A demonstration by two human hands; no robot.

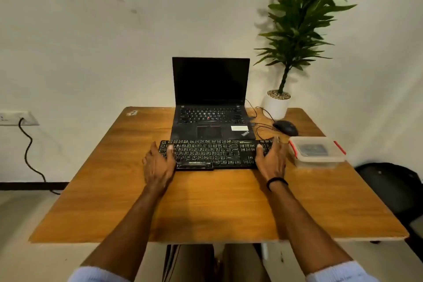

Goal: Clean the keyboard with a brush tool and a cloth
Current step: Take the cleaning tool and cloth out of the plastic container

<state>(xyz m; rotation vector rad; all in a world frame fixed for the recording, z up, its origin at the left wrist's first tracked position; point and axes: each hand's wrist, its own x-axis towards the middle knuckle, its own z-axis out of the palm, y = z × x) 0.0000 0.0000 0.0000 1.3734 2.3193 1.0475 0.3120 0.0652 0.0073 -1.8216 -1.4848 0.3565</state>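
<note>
- The keyboard [212, 153] is a flat, black, long rectangle with rows of small keys with pale markings. It lies at the centre of the frame on the table [206, 208].
- Its long axis runs left to right across the frame, parallel to the table's near edge. The key side faces up, and the space bar row is on the side nearest the person.
- The left hand [159, 162] holds the keyboard's left end, with the thumb laid on top of the keys. The other fingers are hidden past the end.
- The right hand [271, 160] holds the right end the same way, with its thumb on the keys. A thin black band [275, 182] circles that wrist.
- The table is smooth, warm brown wood with visible grain and rounded corners.
- An open black laptop [210, 98] sits just behind the keyboard. It has a matte surface and a dark screen, and its front edge is almost touching the keyboard's far edge.
- To the right of the keyboard is a rectangular clear plastic box [317, 151] with red clips on its lid. Something dark is inside, too blurred to identify.
- A glossy, rounded black mouse [286, 127] lies above the box, with thin black wires looping beside it.
- In the upper right, a plant [302, 18] with long pointed green leaves stands in a smooth white pot [275, 105].
- At the left edge, a black cable [29, 151] hangs from a wall socket [16, 118].
</note>
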